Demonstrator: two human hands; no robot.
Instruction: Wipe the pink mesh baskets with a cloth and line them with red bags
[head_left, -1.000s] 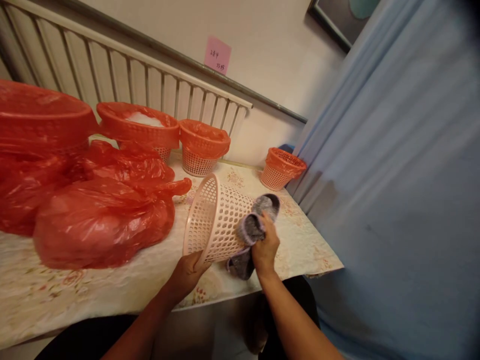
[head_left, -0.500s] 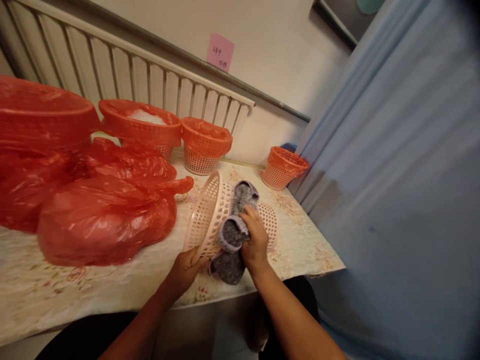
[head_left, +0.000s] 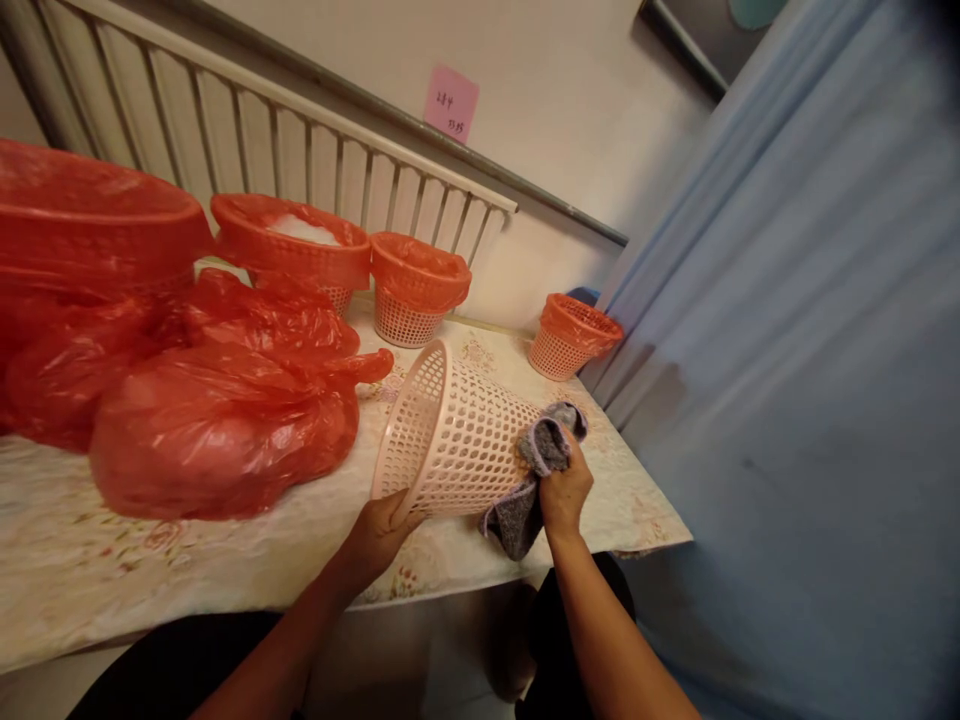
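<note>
A pale pink perforated basket point(head_left: 480, 430) lies tipped on its side over the table, its open mouth facing left. My left hand point(head_left: 382, 535) grips the lower edge of its rim. At the basket's base end, my right hand point(head_left: 566, 492) is closed around a grey cloth with lilac edging point(head_left: 517, 520). The cloth is bunched up, touching the basket's side near the base, and part of it hangs below my fingers.
Filled red plastic bags point(head_left: 232, 430) lie on the left of the flowered tablecloth point(head_left: 180, 570). Behind them stand red-lined baskets point(head_left: 420, 275) by a radiator point(head_left: 292, 150). Another small lined basket point(head_left: 559, 340) is at the back right, beside a blue curtain point(head_left: 787, 400).
My right hand has moved right with the grey cloth, from near the basket's rim to its base, uncovering the basket's side. My left hand still holds the rim.
</note>
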